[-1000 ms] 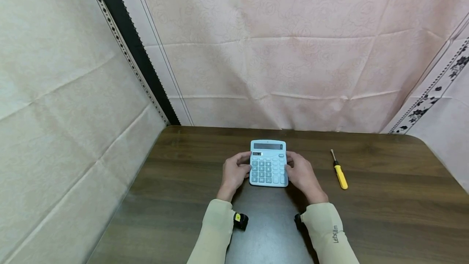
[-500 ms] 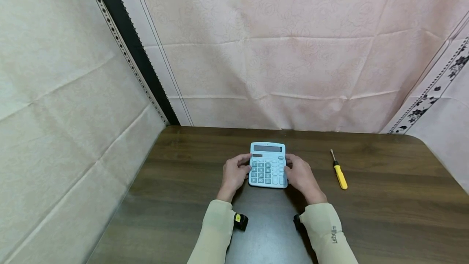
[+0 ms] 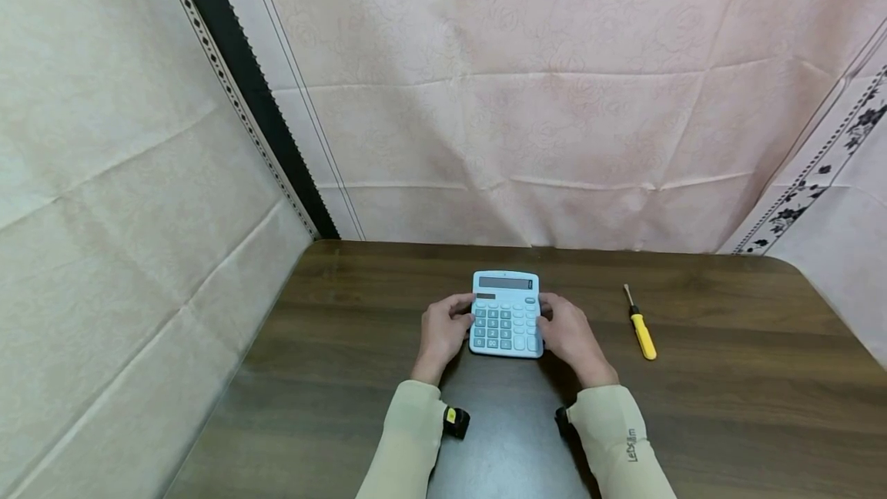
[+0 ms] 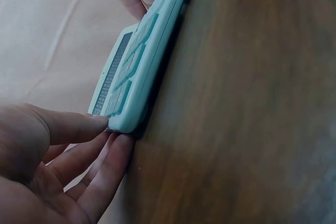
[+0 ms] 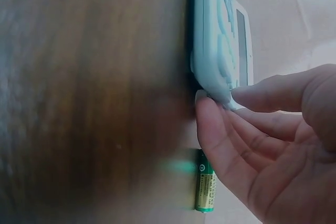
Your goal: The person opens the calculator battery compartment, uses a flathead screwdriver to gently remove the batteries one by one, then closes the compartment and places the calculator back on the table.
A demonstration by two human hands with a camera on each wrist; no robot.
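A light blue calculator [image 3: 506,316] lies face up near the middle of the table, its display showing a 0. My left hand [image 3: 442,333] grips its left edge, thumb on the upper side and fingers lower down. On the opposite edge my right hand [image 3: 568,335] holds it the same way. Both wrist views show a dark shadow line under the calculator's body [image 4: 137,90]; whether it fully touches the wood, I cannot tell. A green battery [image 5: 206,184] is beside my right fingers in the right wrist view. In the head view that battery is hidden.
To the right of my right hand lies a screwdriver [image 3: 641,329] with a yellow handle, its tip pointing away from me. The brown wooden table [image 3: 333,376] ends at a pale cloth backdrop [image 3: 554,137]. Another cloth hangs on the left.
The calculator has shifted slightly towards me and a touch left, held in both hands throughout. The screwdriver stays where it was.
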